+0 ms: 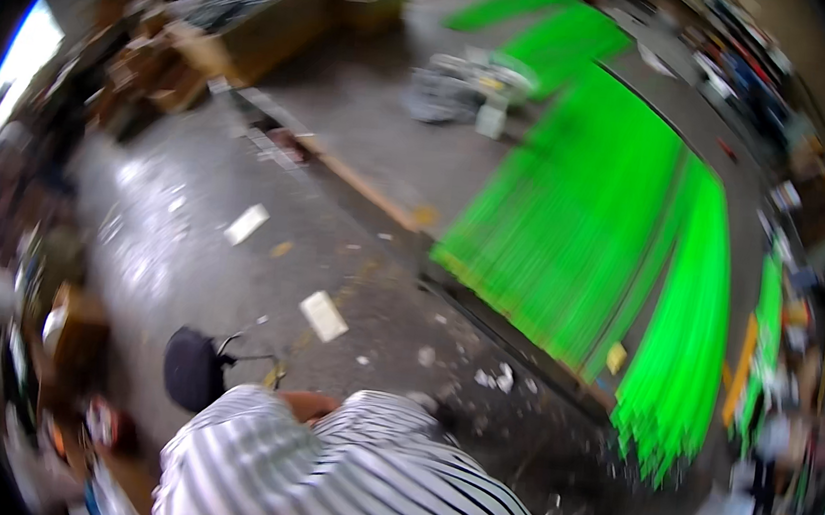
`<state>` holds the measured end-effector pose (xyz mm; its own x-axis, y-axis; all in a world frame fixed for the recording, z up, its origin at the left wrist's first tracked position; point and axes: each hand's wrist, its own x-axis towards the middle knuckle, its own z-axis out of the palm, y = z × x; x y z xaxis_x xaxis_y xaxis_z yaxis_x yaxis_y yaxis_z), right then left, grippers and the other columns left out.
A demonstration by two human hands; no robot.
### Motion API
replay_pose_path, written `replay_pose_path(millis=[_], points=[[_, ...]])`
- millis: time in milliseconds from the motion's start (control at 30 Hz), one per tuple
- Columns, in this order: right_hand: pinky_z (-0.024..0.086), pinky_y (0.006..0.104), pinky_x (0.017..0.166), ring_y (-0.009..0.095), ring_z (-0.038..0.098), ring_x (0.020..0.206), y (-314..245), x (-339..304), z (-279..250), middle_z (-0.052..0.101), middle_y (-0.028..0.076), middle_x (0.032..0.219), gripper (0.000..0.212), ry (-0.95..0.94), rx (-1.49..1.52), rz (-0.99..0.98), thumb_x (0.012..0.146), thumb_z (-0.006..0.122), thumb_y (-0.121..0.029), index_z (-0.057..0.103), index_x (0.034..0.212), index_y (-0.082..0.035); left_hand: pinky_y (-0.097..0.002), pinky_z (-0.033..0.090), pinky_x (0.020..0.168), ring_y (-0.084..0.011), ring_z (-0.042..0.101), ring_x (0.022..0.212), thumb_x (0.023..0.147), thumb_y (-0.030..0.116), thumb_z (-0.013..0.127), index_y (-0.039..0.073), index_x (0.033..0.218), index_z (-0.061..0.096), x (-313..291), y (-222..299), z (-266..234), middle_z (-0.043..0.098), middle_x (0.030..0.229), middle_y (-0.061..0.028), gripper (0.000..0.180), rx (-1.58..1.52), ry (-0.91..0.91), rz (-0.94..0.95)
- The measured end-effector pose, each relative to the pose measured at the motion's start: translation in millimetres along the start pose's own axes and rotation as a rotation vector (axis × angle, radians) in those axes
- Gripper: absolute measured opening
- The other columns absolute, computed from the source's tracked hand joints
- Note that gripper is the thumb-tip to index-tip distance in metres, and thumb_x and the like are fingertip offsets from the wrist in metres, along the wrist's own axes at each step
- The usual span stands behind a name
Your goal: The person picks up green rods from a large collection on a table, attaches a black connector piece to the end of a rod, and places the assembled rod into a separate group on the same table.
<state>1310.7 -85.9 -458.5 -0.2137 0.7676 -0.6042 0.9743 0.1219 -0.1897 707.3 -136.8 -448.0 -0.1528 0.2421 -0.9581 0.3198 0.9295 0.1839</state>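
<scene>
Two pale slips (324, 316) on a grey floor (189, 279) — brown box (285, 38) at upper left

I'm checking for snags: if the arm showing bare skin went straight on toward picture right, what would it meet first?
Probably the striped fabric just right of the bare skin, though depth is unclear. Neither hand can be made out, so pointing directions cannot be told.

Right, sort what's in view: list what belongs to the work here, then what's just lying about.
Probably part of the work, judging by how they are laid out:
- long bright green strands
- the grey work surface under them

Seemingly just lying about:
- pale rectangular pieces on the floor
- small white scraps, too blurred to identify
</scene>
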Motion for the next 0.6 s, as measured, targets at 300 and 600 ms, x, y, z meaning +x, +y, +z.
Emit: replay_pose_path(millis=[300, 600], points=[[0.046, 0.0362, 0.060, 0.027, 0.059, 0.064, 92, -35, -96, 0.061, 0.013, 0.073, 0.013, 0.871, 0.633, 0.529, 0.075, 0.058, -0.009, 0.058, 0.086, -0.001, -0.0337, 0.047, 0.066, -0.0223, 0.062, 0.070, 0.082, 0.030, 0.052, 0.002, 0.092, 0.062, -7, 140, 49, 0.064, 0.074, -0.0121, 0.031, 0.005, 0.185, 0.558], [0.048, 0.0265, 0.056, 0.013, 0.059, 0.062, 174, 10, -269, 0.061, 0.008, 0.071, 0.015, 1.007, 0.698, 0.235, 0.082, 0.055, -0.008, 0.058, 0.095, 0.001, -0.0332, 0.047, 0.064, -0.0244, 0.061, 0.069, 0.075, 0.019, 0.061, 0.003, 0.092, 0.061, -155, 427, 163, 0.063, 0.078, -0.0120, 0.023, 0.207, 0.658, 1.077]])
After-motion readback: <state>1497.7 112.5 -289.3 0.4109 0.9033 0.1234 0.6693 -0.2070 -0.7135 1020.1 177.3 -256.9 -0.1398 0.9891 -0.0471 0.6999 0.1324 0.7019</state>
